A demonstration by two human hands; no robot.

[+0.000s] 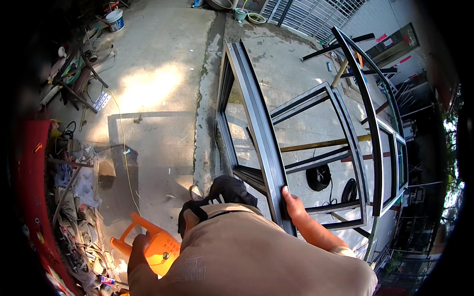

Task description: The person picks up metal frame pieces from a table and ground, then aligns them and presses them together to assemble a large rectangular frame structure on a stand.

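Note:
My right hand (pixel 292 203) grips the near edge of a long grey aluminium window frame (pixel 256 118) that stands on its side on the concrete, running away from me. My left hand (pixel 138 246) is closed on the edge of an orange plastic stool (pixel 160 246) at the lower left, partly in shadow. My beige shirt fills the bottom middle, with a black pouch (pixel 224 191) on a strap in front of it, right beside the frame's near end.
More dark window frames (pixel 345 128) lean at the right, crossed by a yellowish pole (pixel 321 144); black cable coils (pixel 318 176) lie behind them. Tools and scrap (pixel 74 197) pile along the left. A power strip (pixel 102 100), a white bucket (pixel 115 20) and a metal gate (pixel 311 15) lie farther off.

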